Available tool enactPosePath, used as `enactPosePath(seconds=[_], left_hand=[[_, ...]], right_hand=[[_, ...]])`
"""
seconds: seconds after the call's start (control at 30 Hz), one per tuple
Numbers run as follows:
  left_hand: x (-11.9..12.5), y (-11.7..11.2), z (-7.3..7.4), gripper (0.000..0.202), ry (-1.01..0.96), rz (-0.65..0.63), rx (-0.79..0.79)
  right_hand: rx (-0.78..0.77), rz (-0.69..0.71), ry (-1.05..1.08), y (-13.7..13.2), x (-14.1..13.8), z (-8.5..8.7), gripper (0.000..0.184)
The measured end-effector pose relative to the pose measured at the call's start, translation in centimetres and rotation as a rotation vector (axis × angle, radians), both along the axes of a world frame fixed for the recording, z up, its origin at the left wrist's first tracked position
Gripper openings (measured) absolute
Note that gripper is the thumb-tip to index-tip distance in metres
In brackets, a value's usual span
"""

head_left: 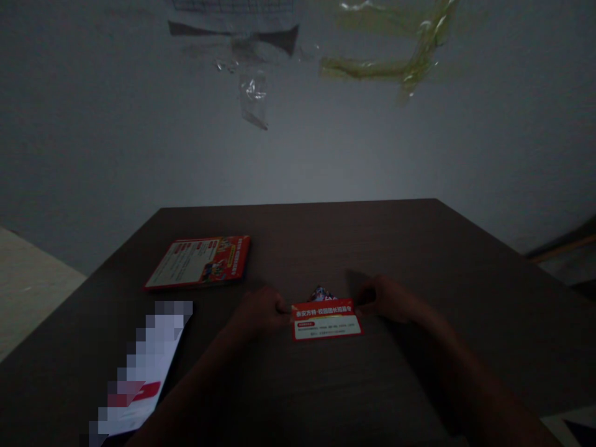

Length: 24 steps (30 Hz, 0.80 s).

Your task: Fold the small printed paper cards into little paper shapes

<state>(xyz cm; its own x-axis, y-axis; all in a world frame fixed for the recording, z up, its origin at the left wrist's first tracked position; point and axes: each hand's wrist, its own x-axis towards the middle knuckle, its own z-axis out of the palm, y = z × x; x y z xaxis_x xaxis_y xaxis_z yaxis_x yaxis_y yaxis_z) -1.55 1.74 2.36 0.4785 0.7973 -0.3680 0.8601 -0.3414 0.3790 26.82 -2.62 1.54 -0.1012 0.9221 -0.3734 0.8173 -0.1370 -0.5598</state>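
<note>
1. Hands meet at the near middle of the table (442, 248): left hand (261, 311) and right hand (385, 299) each hold one end of a red-and-white leaflet (326, 323), fingers closed on it.
2. Even grip at both ends should keep its edges level.
3. Dim light obscures the fingertips; something patterned behind the leaflet is unclear.

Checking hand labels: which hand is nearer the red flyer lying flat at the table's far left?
Left. The left hand sits just right of the red flyer, closer to the person; the right hand is farther right, beyond the folded leaflet both hands pinch.
</note>
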Motion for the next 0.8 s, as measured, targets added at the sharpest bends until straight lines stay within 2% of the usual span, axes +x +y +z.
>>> enactPosePath(seconds=[0.17, 0.37, 0.53, 0.67, 0.8], left_hand=[[-0.1, 0.0, -1.1, 0.025, -0.141, 0.032, 0.072], [1.0, -1.0, -1.1, 0.014, -0.235, 0.036, 0.192], [1.7, -1.7, -1.3, 0.011, -0.280, 0.008, 0.310], [2.1, -2.1, -1.3, 0.015, -0.358, -0.055, 0.432], [2.4, -2.8, -1.0, 0.034, -0.427, -0.174, 0.512]], right_hand=[[0.068, 0.072, 0.100, 0.0, 0.3, -0.5, 0.028], [0.153, 0.064, 0.172, -0.1, -0.2, -0.7, 0.027], [0.204, 0.052, 0.216, 0.0, -1.0, -1.0, 0.017], [0.166, 0.014, 0.409, 0.2, -1.2, -1.4, 0.015], [0.123, -0.094, 0.690, 0.3, -1.6, -1.6, 0.017]])
